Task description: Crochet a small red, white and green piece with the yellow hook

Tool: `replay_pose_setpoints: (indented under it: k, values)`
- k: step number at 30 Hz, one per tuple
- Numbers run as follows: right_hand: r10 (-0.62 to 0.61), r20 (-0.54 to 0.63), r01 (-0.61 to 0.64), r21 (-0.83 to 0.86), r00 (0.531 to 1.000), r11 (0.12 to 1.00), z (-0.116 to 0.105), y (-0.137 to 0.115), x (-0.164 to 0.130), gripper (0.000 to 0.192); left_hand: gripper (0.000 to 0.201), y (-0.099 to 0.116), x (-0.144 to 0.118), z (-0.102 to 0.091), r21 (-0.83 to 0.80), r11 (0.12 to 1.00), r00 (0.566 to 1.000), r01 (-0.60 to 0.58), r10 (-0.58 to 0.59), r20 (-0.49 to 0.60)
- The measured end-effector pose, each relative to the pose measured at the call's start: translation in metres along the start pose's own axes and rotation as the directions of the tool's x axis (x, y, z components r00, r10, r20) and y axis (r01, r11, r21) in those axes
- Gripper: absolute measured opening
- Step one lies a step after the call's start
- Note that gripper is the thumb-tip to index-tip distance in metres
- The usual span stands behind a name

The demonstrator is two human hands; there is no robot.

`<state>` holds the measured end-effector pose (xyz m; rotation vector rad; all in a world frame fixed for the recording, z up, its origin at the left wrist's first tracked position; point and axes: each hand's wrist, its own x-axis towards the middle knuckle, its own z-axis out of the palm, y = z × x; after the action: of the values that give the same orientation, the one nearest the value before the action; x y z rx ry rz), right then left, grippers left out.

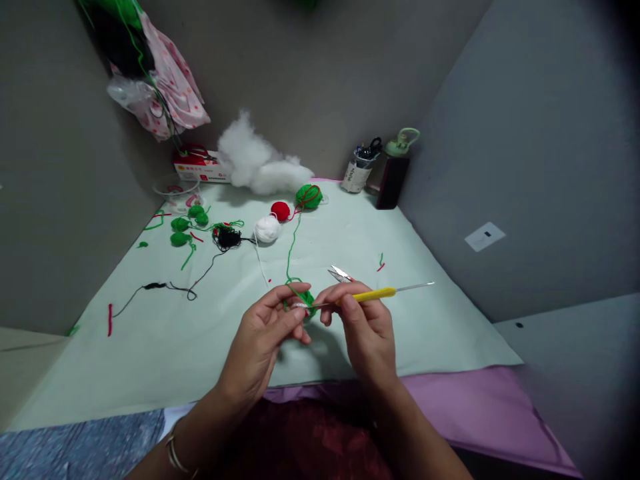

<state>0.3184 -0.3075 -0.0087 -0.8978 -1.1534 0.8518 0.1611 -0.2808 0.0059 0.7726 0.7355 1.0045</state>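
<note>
My left hand (267, 333) pinches a small green crocheted piece (303, 299) between thumb and fingers, above the pale green table sheet (165, 333). My right hand (363, 327) grips a crochet hook with a yellow handle (373, 294), its metal tip pushed into the green piece. A green strand runs from the piece back to a green yarn ball (309, 196) at the far side. Small metal snips (340, 273) lie on the sheet just behind my right hand.
A red yarn ball (281, 211), a white yarn ball (267, 229), black yarn (229, 237) and several small green crocheted bits (181, 230) lie at the left. White stuffing (260, 167), a jar of tools (359, 170) and a dark bottle (394, 173) stand at the back.
</note>
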Motion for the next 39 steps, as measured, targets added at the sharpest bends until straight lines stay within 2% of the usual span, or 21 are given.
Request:
replay_pose_setpoints:
  k: [2, 4, 7, 9, 11, 15, 17, 19, 21, 23, 24, 25, 27, 29, 31, 33, 36, 39]
  values:
    - [-0.065, 0.029, 0.068, -0.1, 0.997, 0.993, 0.0, -0.005, -0.002, 0.019, 0.027, -0.001, 0.0, 0.0, 0.027, 0.999, 1.0, -0.027, 0.028, -0.006]
    - [-0.179, 0.078, 0.193, -0.246, 0.981, 0.95, 0.001, -0.009, -0.004, 0.019, 0.027, -0.003, 0.0, 0.0, 0.05, 0.997, 0.998, -0.062, 0.062, -0.01]
    - [-0.388, 0.237, 0.455, -0.472, 0.891, 0.755, 0.004, -0.011, -0.006, 0.02, 0.029, -0.007, 0.001, 0.0, 0.067, 0.992, 0.993, -0.111, 0.113, -0.026]
    - [-0.463, 0.322, 0.562, -0.547, 0.826, 0.62, 0.006, -0.011, -0.006, 0.021, 0.032, -0.009, 0.002, -0.001, 0.074, 0.988, 0.989, -0.134, 0.138, -0.052]
    - [-0.481, 0.33, 0.579, -0.556, 0.812, 0.596, 0.007, -0.011, -0.006, 0.022, 0.034, -0.008, 0.002, -0.001, 0.081, 0.986, 0.985, -0.147, 0.154, -0.08]
    - [-0.431, 0.279, 0.513, -0.49, 0.858, 0.705, 0.006, -0.015, -0.005, 0.024, 0.034, -0.005, 0.001, -0.002, 0.109, 0.982, 0.984, -0.153, 0.161, -0.07]
    - [-0.43, 0.282, 0.514, -0.493, 0.858, 0.702, 0.006, -0.014, -0.005, 0.024, 0.033, -0.006, 0.0, -0.002, 0.122, 0.979, 0.983, -0.162, 0.171, -0.068]
    - [-0.457, 0.312, 0.55, -0.551, 0.833, 0.628, 0.006, -0.01, -0.004, 0.025, 0.032, -0.009, 0.0, 0.0, 0.111, 0.98, 0.982, -0.168, 0.176, -0.074]
    - [-0.501, 0.354, 0.599, -0.625, 0.789, 0.501, 0.006, -0.004, -0.005, 0.031, 0.036, -0.01, -0.001, 0.001, 0.044, 0.988, 0.986, -0.149, 0.152, -0.07]
    - [-0.532, 0.391, 0.631, -0.665, 0.751, 0.4, 0.006, 0.001, -0.007, 0.037, 0.043, -0.009, 0.0, 0.002, -0.069, 0.996, 0.998, -0.048, 0.045, -0.032]
    - [-0.544, 0.386, 0.633, -0.665, 0.745, 0.396, 0.006, 0.003, -0.008, 0.039, 0.046, -0.008, 0.0, 0.002, -0.125, 0.992, 0.999, 0.032, -0.033, -0.002]
    - [-0.548, 0.357, 0.621, -0.653, 0.757, 0.433, 0.006, 0.003, -0.009, 0.038, 0.047, -0.005, 0.001, 0.001, -0.173, 0.979, 0.994, 0.109, -0.107, 0.024]
    - [-0.51, 0.227, 0.534, -0.589, 0.83, 0.607, 0.005, 0.002, -0.009, 0.031, 0.046, 0.0, 0.003, -0.001, -0.235, 0.95, 0.978, 0.207, -0.2, 0.05]
    - [-0.397, 0.061, 0.381, -0.45, 0.916, 0.808, 0.006, -0.002, -0.008, 0.025, 0.045, 0.004, 0.004, -0.002, -0.256, 0.947, 0.98, 0.197, -0.195, 0.031]
    - [-0.274, -0.028, 0.255, -0.288, 0.961, 0.923, 0.008, -0.004, -0.004, 0.021, 0.046, 0.005, 0.003, 0.0, -0.225, 0.962, 0.988, 0.155, -0.153, 0.027]
    - [-0.217, -0.039, 0.205, -0.205, 0.975, 0.957, 0.01, -0.005, 0.0, 0.019, 0.045, 0.004, 0.002, 0.004, -0.158, 0.981, 0.994, 0.112, -0.109, 0.031]
    - [-0.221, -0.005, 0.212, -0.26, 0.975, 0.942, 0.012, -0.004, 0.001, 0.017, 0.044, 0.0, 0.0, 0.008, -0.064, 0.998, 1.0, 0.025, -0.025, 0.005]
    - [-0.34, 0.101, 0.348, -0.45, 0.935, 0.822, 0.01, -0.002, -0.002, 0.024, 0.046, -0.003, 0.002, 0.007, -0.061, 0.998, 1.0, -0.002, 0.001, -0.011]
